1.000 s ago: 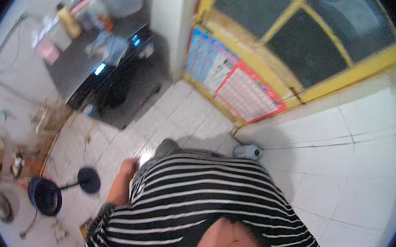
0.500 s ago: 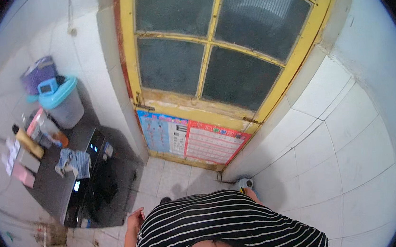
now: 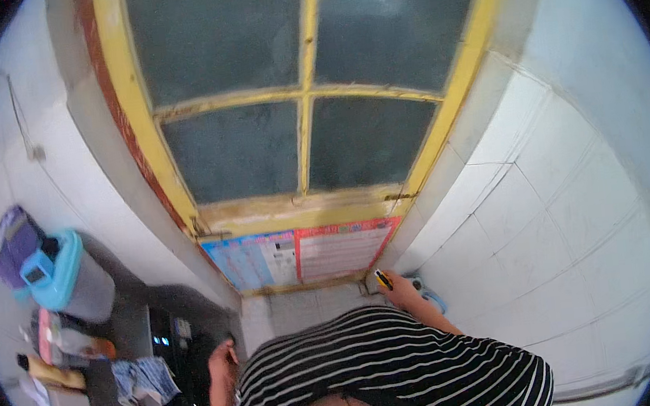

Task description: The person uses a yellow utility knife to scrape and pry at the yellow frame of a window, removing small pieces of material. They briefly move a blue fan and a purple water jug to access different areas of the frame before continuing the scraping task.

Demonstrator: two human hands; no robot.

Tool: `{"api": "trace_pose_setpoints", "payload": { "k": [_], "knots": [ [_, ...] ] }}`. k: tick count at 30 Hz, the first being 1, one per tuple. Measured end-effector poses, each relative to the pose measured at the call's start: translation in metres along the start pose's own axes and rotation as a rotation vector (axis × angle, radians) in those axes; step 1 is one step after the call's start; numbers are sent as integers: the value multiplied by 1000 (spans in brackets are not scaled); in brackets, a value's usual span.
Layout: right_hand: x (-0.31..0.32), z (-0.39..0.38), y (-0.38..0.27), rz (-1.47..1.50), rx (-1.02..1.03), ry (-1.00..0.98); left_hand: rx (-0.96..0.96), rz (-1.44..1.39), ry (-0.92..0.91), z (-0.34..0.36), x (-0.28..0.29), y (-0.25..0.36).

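Note:
My right hand [image 3: 404, 293] reaches out ahead of my striped top, low before the door. Its fingers are closed around a small yellow-and-black tool [image 3: 383, 279] with a pale tip; its exact kind is too small to make out. Just behind that wrist, partly hidden, a white and light blue object [image 3: 430, 295] stands by the right wall. My left hand [image 3: 223, 361] hangs by my side, close to the black appliance front [image 3: 183, 357]. Its fingers are loosely bent and apart, with nothing seen in them.
Ahead is a yellow-framed glass door [image 3: 302, 91] with posters [image 3: 345, 249] on its lower panel. A dark cabinet top on the left carries a lidded bucket [image 3: 83, 289], bottles [image 3: 51, 370] and a blue patterned cloth [image 3: 145, 379]. White tiled wall [image 3: 549, 260] runs along the right.
My right hand has come out from behind my top, showing the yellow-and-black tool. The view has turned, so the door and cabinet sit further left. My left hand stays by my side.

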State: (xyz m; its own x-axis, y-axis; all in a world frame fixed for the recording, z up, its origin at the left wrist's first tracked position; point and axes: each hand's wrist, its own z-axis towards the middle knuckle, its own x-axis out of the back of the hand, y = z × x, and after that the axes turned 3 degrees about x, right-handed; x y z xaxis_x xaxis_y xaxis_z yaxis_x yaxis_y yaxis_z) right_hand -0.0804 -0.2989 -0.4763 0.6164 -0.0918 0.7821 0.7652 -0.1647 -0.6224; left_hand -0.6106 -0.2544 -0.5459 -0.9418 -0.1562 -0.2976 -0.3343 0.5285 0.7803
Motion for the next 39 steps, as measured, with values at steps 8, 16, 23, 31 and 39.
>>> {"api": "trace_pose_setpoints", "payload": {
  "k": [8, 16, 23, 31, 39],
  "knots": [
    [-14, 8, 80, -30, -87, -385, 18, -211, 152, 25, 8, -28],
    [-14, 70, 131, 165, -89, -612, 130, -323, 373, -67, -29, -119],
    [-15, 119, 176, -227, 18, -744, 312, -512, 524, -123, -52, -230],
    [-8, 122, 41, -386, 310, -716, 233, -598, 564, -145, -80, -249],
    [-3, 130, 143, -199, 73, -807, 300, -541, 559, -123, -84, -246]
  ]
}}
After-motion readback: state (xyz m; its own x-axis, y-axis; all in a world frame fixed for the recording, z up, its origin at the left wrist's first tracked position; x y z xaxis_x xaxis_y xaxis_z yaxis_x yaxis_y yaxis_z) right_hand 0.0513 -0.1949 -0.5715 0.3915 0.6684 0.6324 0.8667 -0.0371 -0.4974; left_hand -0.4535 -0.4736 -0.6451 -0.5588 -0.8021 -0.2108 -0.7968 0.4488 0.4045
